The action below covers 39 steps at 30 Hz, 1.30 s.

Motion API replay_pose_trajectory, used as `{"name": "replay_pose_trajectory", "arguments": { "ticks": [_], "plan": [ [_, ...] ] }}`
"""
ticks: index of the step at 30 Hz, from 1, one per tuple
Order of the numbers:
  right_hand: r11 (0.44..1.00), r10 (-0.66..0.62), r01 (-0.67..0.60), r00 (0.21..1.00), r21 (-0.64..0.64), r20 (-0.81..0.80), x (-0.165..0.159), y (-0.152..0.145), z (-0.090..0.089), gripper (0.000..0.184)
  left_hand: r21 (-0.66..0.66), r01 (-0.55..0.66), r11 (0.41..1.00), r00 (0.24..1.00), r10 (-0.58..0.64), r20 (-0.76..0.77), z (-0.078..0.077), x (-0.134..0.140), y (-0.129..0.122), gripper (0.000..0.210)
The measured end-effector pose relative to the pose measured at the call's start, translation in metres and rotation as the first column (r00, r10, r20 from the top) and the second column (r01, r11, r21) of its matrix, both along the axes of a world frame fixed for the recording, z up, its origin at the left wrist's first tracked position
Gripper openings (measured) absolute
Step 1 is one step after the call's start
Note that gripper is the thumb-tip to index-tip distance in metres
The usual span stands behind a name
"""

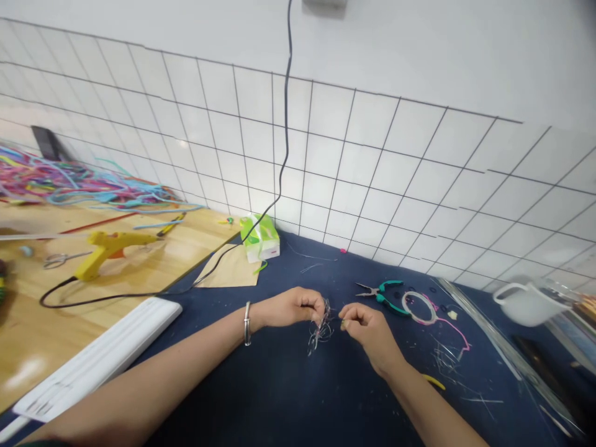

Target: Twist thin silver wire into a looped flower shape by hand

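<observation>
Left hand (pixel 302 308) pinching wires (pixel 319 333); right hand (pixel 367 329) curled.

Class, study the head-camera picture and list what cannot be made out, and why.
- Head view: what the small piece in the right hand is; too small, partly covered by fingers.
- Head view: single strands in the wire tangle at the left hand; too fine and blurred.
- Head view: the full white box; cut off by the top edge.
- Head view: the yellow piece's other end; hidden by the right forearm.
</observation>
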State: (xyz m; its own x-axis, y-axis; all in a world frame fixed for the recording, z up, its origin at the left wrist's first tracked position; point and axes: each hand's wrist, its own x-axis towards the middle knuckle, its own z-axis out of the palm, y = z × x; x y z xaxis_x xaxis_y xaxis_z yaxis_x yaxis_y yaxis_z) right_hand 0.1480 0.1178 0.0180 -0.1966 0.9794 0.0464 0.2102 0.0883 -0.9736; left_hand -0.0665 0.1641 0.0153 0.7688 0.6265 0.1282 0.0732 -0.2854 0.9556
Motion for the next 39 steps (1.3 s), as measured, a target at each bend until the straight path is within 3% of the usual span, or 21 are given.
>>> {"name": "replay_pose_trajectory", "arguments": {
  "ticks": [4,11,21,28,34,39],
  "plan": [
    [0.998,0.046,-0.047,0.999,-0.049,-0.026,-0.001,-0.010,-0.003,0.012,0.232,-0.036,0.972,0.990,0.067,-0.126,0.003,0.008,-0.010,0.011],
    [0.999,-0.034,0.035,0.999,0.017,-0.037,-0.010,-0.018,-0.007,0.012,0.519,-0.147,0.842,0.941,0.282,-0.190,0.003,0.013,-0.021,0.014],
    [0.938,-0.199,0.137,0.965,0.318,0.169,-0.021,-0.021,-0.021,0.013,0.522,-0.212,0.826,0.954,0.291,-0.074,-0.008,0.020,-0.023,0.018],
    [0.890,-0.184,0.051,0.949,0.454,0.255,-0.017,-0.019,-0.021,0.014,0.510,-0.327,0.796,0.916,0.400,-0.038,-0.012,0.024,-0.029,0.017],
    [0.871,-0.184,0.017,0.938,0.491,0.293,-0.017,-0.020,-0.017,0.015,0.546,-0.284,0.788,0.927,0.370,-0.052,-0.013,0.025,-0.030,0.018],
    [0.885,-0.197,0.039,0.934,0.463,0.298,-0.020,-0.023,-0.011,0.016,0.609,-0.265,0.747,0.931,0.364,-0.041,-0.013,0.025,-0.032,0.018]
  ]
}}
